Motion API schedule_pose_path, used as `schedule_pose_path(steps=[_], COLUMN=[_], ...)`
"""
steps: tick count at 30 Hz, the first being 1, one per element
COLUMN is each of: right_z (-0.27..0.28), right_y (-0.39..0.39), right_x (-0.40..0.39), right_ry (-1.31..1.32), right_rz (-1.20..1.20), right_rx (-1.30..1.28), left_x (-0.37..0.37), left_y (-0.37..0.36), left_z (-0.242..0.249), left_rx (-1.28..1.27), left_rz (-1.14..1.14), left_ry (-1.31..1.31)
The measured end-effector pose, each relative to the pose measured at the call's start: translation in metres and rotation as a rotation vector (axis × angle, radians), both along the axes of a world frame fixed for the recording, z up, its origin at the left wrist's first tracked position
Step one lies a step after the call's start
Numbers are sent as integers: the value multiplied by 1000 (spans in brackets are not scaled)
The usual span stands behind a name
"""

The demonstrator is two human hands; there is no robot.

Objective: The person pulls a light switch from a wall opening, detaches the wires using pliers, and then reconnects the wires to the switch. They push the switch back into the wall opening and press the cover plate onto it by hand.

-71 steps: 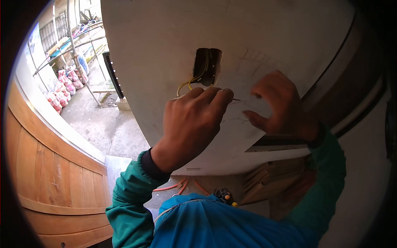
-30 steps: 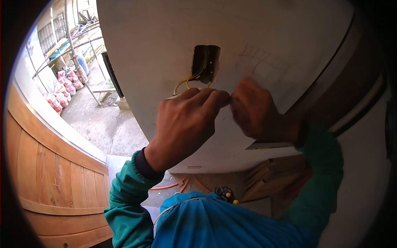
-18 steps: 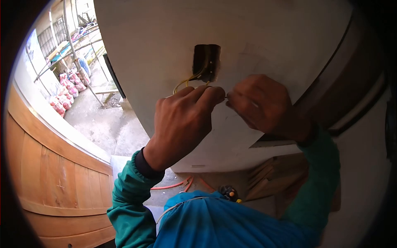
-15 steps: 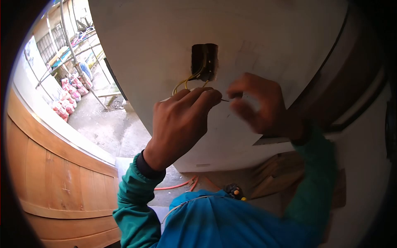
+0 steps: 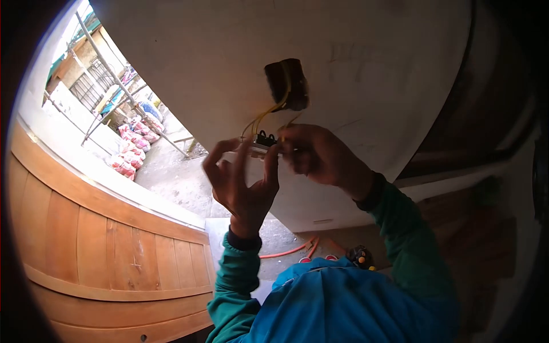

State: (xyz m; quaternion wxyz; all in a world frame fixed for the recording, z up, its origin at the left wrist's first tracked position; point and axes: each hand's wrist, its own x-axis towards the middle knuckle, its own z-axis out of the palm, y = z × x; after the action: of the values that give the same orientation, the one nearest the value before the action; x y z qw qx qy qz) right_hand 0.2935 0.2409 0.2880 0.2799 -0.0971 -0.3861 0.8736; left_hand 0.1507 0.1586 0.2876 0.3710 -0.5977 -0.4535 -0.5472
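Both hands — left hand (image 5: 243, 183), right hand (image 5: 317, 154) — grip switch (image 5: 264, 143) below wall box (image 5: 286, 84).

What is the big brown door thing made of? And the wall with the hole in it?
The door looks like wood, varnished orange-brown: you can see separate planks and grain lines. The wall seems to be smooth plaster or cement, painted pale and matte, with faint pencil marks. The wires coming from the hole look plastic-coated, yellow.

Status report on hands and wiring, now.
Left hand and right hand grip switch plate. Yellow wires run into wall box. Nothing blocking.
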Motion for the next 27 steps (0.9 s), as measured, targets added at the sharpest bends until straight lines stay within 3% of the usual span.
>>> schedule_pose_path(steps=[2, 5, 10, 14, 16, 18, 20, 21, 22, 23, 27], right_z=[4, -12, -37, -45, -46, -46, -46, -46, -45, -45, -44], right_y=[-1, 4, 3, -2, -3, -4, -7, -9, -12, -15, -25], right_x=[4, 5, -9, -14, -14, -14, -13, -15, -19, -22, -27], right_ry=[21, 140, 122, 141, 148, 150, 68, 77, 134, 189, 252], right_rz=[-65, -108, -399, -638, -637, -641, -645, -640, -791, -944, -986], right_rx=[-104, 31, 228, 388, 407, 423, 469, 455, 532, 606, 490], left_x=[5, 5, 27, 20, 10, -38, -56, -36, -37, -40, -43], left_y=[-1, -4, 3, 10, 3, 9, 2, -2, 0, -4, -8], left_z=[-12, -30, -22, -27, -14, -33, -20, 0, 2, 3, 1], left_rx=[-71, -429, -488, -335, -398, -484, -628, -583, -505, -543, -557], left_rz=[-32, 54, -88, -124, -277, -121, -340, -445, -470, -478, -541], left_ry=[-396, -630, -622, -626, -838, -636, -952, -1104, -1199, -1164, -1035])
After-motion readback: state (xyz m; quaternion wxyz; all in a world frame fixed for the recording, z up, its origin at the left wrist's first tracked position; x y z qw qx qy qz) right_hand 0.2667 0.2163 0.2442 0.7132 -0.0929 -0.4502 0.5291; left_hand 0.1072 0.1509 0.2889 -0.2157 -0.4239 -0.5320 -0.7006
